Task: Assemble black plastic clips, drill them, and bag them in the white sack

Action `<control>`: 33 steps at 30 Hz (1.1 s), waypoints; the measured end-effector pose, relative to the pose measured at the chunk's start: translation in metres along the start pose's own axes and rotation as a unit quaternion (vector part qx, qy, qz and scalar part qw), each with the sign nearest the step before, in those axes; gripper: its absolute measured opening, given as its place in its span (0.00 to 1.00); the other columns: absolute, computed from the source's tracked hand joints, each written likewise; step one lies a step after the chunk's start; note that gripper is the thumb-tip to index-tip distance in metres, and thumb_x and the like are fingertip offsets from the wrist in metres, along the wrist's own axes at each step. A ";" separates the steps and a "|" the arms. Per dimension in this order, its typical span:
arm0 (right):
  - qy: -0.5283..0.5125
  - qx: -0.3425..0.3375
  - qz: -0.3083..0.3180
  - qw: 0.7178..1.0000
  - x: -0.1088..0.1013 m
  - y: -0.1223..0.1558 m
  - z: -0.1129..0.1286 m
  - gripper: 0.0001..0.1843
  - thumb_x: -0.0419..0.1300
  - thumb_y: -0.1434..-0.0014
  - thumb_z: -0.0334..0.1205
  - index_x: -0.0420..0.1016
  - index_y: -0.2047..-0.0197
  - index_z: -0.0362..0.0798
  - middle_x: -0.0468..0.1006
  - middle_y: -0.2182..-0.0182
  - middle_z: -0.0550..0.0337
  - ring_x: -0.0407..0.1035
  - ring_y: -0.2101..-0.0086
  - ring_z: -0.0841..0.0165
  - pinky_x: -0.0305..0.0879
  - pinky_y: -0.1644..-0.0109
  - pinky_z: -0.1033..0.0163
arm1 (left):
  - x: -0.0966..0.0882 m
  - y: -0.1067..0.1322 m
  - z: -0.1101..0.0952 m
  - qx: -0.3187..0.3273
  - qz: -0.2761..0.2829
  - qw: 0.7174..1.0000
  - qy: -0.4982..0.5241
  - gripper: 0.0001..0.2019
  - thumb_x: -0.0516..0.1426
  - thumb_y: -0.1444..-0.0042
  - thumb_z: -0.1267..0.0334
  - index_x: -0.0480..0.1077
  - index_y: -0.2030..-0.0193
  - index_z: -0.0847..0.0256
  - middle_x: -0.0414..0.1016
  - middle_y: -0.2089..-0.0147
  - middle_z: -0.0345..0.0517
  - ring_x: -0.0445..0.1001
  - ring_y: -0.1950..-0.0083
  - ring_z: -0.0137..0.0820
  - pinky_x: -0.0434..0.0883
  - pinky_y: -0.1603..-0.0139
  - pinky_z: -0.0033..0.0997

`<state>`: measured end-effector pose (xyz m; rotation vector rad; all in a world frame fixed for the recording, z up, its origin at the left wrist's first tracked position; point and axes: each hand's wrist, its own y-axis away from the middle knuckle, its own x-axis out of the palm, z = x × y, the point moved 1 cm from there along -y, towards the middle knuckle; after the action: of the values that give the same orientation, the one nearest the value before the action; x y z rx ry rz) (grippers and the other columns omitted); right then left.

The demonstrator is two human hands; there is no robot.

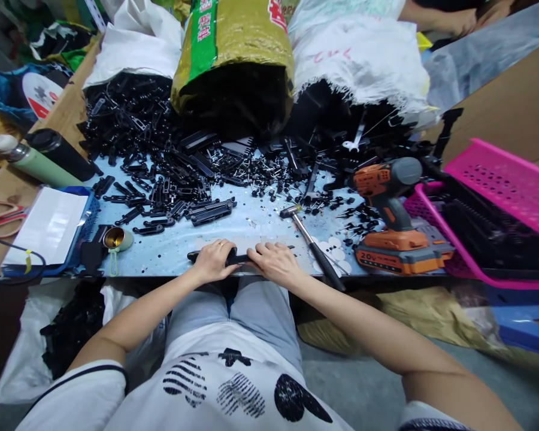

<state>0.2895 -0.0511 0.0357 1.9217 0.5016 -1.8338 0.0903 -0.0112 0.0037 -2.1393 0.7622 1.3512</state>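
Observation:
A long black plastic part (241, 258) lies crosswise at the front edge of the light blue bench top (161, 248). My left hand (214, 261) is closed around its left portion, thumb along the near side. Over the right portion, my right hand (275, 261) grips it with bent fingers. Both hands cover much of the part, so its full shape is hidden. Right of my right hand lies a hammer (312, 242) with a black handle, beside several white discs (339, 254). Slim black parts (211, 211) lie stacked just beyond my hands.
An orange cordless drill (388, 221) stands at right, near a pink basket (498, 173) of black parts. Small screw-like pieces (269, 173) and heaped black parts (135, 126) spread before open sacks (238, 36). At left are a small cup (119, 238) and bottles (40, 161). Another person's hands (471, 21) show top right.

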 end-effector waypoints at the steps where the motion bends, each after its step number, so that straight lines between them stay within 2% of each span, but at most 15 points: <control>1: 0.002 -0.005 0.000 1.000 -0.003 -0.001 -0.001 0.17 0.45 0.33 0.48 0.69 0.56 0.48 0.73 0.64 0.52 0.66 0.65 0.64 0.47 0.65 0.62 | 0.001 0.001 0.000 0.005 -0.008 1.000 0.005 0.20 0.54 0.45 0.47 0.64 0.53 0.61 0.70 0.57 0.51 0.70 0.54 0.40 0.67 0.57 0.36; 3: -0.001 -0.023 0.000 1.000 -0.006 -0.003 -0.004 0.17 0.46 0.33 0.48 0.69 0.58 0.47 0.72 0.65 0.53 0.66 0.66 0.65 0.47 0.65 0.62 | 0.003 0.005 0.000 0.012 -0.009 1.000 0.014 0.21 0.54 0.45 0.46 0.65 0.54 0.61 0.71 0.58 0.51 0.71 0.55 0.39 0.68 0.57 0.36; 5: -0.012 -0.045 -0.006 0.999 -0.003 -0.003 -0.011 0.17 0.46 0.34 0.49 0.69 0.59 0.47 0.72 0.67 0.55 0.65 0.67 0.66 0.47 0.65 0.62 | 0.002 0.005 -0.003 0.014 0.017 1.000 0.017 0.22 0.55 0.46 0.44 0.66 0.55 0.61 0.71 0.60 0.50 0.71 0.57 0.39 0.68 0.58 0.35; 8: -0.041 -0.062 -0.032 0.997 0.012 -0.002 -0.024 0.18 0.47 0.35 0.51 0.70 0.61 0.46 0.72 0.66 0.55 0.65 0.64 0.66 0.49 0.63 0.63 | -0.005 -0.013 -0.004 0.026 0.068 0.997 0.009 0.27 0.54 0.47 0.41 0.64 0.49 0.60 0.71 0.57 0.51 0.71 0.54 0.40 0.68 0.56 0.36; 10: -0.062 -0.061 -0.052 0.995 0.024 0.001 -0.031 0.18 0.49 0.35 0.51 0.71 0.60 0.46 0.72 0.64 0.54 0.64 0.62 0.66 0.50 0.61 0.62 | -0.013 -0.043 0.005 0.013 0.048 0.999 -0.017 0.26 0.51 0.42 0.45 0.60 0.43 0.60 0.70 0.51 0.52 0.68 0.50 0.41 0.67 0.52 0.38; 13: -0.081 -0.047 -0.062 0.994 0.036 0.009 -0.034 0.18 0.50 0.36 0.51 0.72 0.59 0.45 0.72 0.63 0.53 0.64 0.62 0.65 0.52 0.59 0.61 | -0.026 -0.109 0.038 -0.099 -0.033 0.990 -0.099 0.17 0.44 0.36 0.63 0.60 0.42 0.61 0.68 0.48 0.55 0.66 0.47 0.41 0.65 0.49 0.39; 16: -0.102 -0.040 -0.060 0.992 0.037 0.011 -0.036 0.19 0.50 0.36 0.52 0.72 0.58 0.46 0.73 0.64 0.53 0.65 0.61 0.64 0.54 0.57 0.61 | -0.030 -0.163 0.078 -0.185 0.005 0.969 -0.164 0.16 0.44 0.40 0.75 0.66 0.49 0.69 0.68 0.49 0.61 0.66 0.47 0.43 0.66 0.52 0.39; 18: -0.117 -0.015 -0.076 0.990 0.032 0.003 -0.046 0.19 0.49 0.35 0.51 0.71 0.54 0.47 0.73 0.61 0.52 0.65 0.59 0.63 0.55 0.56 0.60 | -0.027 -0.179 0.096 -0.194 0.026 0.965 -0.174 0.16 0.44 0.42 0.79 0.68 0.53 0.73 0.69 0.51 0.63 0.67 0.48 0.43 0.67 0.52 0.38; 20: -0.111 0.050 -0.102 0.987 0.028 -0.018 -0.064 0.18 0.47 0.34 0.48 0.70 0.51 0.46 0.73 0.58 0.50 0.64 0.57 0.62 0.57 0.55 0.60 | -0.023 -0.183 0.104 -0.186 0.023 0.966 -0.176 0.16 0.44 0.42 0.79 0.68 0.53 0.73 0.68 0.50 0.64 0.67 0.49 0.42 0.67 0.52 0.38; 22: -0.077 0.161 -0.112 0.978 0.027 -0.046 -0.088 0.17 0.47 0.34 0.43 0.69 0.51 0.43 0.73 0.57 0.46 0.64 0.56 0.60 0.58 0.56 0.59 | -0.019 -0.180 0.104 -0.172 0.013 0.969 -0.178 0.16 0.43 0.40 0.77 0.67 0.51 0.71 0.66 0.48 0.64 0.67 0.48 0.43 0.68 0.53 0.40; 24: -0.045 0.277 -0.088 0.956 0.029 -0.076 -0.109 0.15 0.48 0.36 0.38 0.69 0.52 0.40 0.73 0.58 0.43 0.64 0.56 0.57 0.59 0.58 0.59 | -0.019 -0.177 0.100 -0.158 0.009 0.972 -0.176 0.15 0.44 0.40 0.77 0.67 0.52 0.70 0.67 0.49 0.63 0.68 0.49 0.43 0.68 0.55 0.40; 26: -0.043 0.348 -0.049 0.935 0.032 -0.097 -0.122 0.14 0.49 0.39 0.34 0.69 0.53 0.38 0.73 0.59 0.42 0.66 0.58 0.58 0.60 0.61 0.60 | -0.022 -0.173 0.094 -0.148 0.009 0.974 -0.171 0.13 0.45 0.41 0.77 0.68 0.55 0.70 0.69 0.52 0.61 0.69 0.51 0.41 0.68 0.54 0.38; 28: -0.063 0.366 -0.042 0.928 0.034 -0.102 -0.126 0.15 0.50 0.42 0.32 0.69 0.53 0.37 0.73 0.59 0.42 0.67 0.61 0.59 0.61 0.61 0.60 | -0.027 -0.163 0.088 -0.146 0.002 0.975 -0.171 0.12 0.46 0.42 0.77 0.68 0.56 0.69 0.70 0.54 0.59 0.71 0.53 0.39 0.67 0.54 0.35; 29: -0.077 0.358 -0.061 0.929 0.034 -0.099 -0.125 0.15 0.51 0.43 0.32 0.70 0.54 0.37 0.72 0.59 0.42 0.67 0.62 0.60 0.61 0.61 0.60 | -0.030 -0.153 0.084 -0.143 -0.015 0.976 -0.165 0.12 0.46 0.41 0.76 0.67 0.56 0.69 0.70 0.55 0.58 0.71 0.54 0.38 0.67 0.53 0.34; 33: -0.184 0.233 -0.168 0.940 0.028 -0.062 -0.105 0.15 0.52 0.44 0.34 0.72 0.54 0.42 0.72 0.59 0.48 0.68 0.63 0.63 0.64 0.56 0.59 | -0.038 -0.101 0.075 -0.139 -0.133 0.979 -0.074 0.09 0.49 0.39 0.68 0.66 0.54 0.65 0.72 0.59 0.52 0.72 0.57 0.35 0.67 0.55 0.32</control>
<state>0.3458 0.0572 0.0065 1.7709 0.2972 -2.6623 0.0979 0.1187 0.0211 -2.2189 0.2284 1.5197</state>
